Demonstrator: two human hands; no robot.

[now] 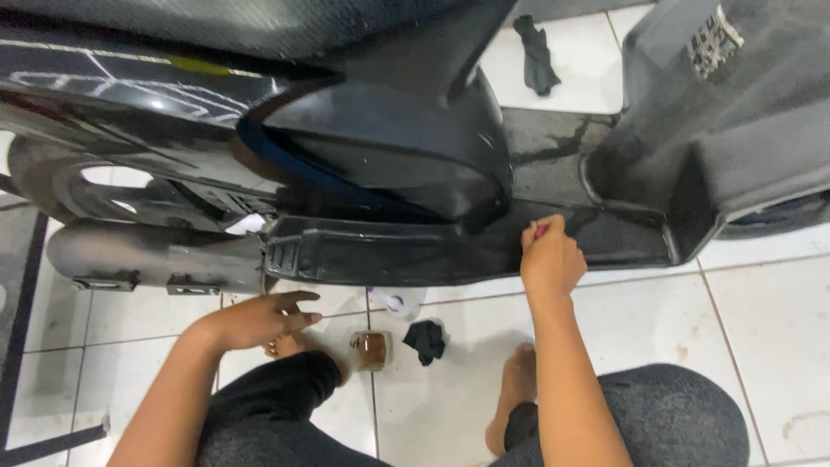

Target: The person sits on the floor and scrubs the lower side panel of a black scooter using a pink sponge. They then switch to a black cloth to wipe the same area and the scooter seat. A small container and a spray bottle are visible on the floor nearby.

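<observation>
A black scooter lies across the view on white floor tiles. My right hand is closed on a small red-tipped thing, too small to name, pressed against the edge of the scooter's footboard. My left hand hovers with fingers apart just below the side panel, holding nothing, above my bare foot. My knees in dark trousers fill the bottom of the view.
A small jar of brown liquid and a crumpled black cloth lie on the tiles between my feet, next to a white bottle. The exhaust pipe sits at left. Another black rag lies beyond the scooter.
</observation>
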